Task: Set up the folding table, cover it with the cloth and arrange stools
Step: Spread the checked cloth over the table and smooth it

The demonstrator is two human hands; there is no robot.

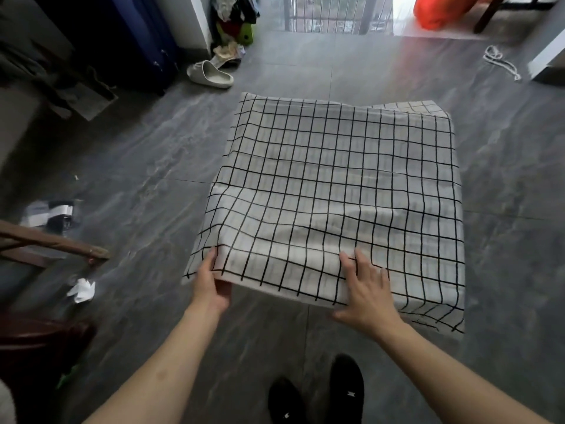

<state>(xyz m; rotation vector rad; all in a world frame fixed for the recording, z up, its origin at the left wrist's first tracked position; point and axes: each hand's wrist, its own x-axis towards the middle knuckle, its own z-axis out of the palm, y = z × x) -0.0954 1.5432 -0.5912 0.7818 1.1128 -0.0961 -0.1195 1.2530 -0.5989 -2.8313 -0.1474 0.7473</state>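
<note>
Head view has you standing over the cloth, which already lies draped over the table in the middle of the grey floor; the table itself is hidden under it, so you can't tell how square it sits. Your left hand pinches the near-left edge of the cloth, thumb under and fingers on top; your right hand lies flat with fingers spread, pressing the near edge down.

What could bite you: tug too hard with the left hand and the whole sheet probably slides toward you, since the far side looks like it has little overhang; the far-right corner is already bunched, so it may end up lopsided. There's also a ridge running across the near part that could stay if you only press one side.

Looks-wise it's thin white fabric with a black grid, a bit see-through, hanging lower at the near-right corner; no stools clearly in view yet.
</note>
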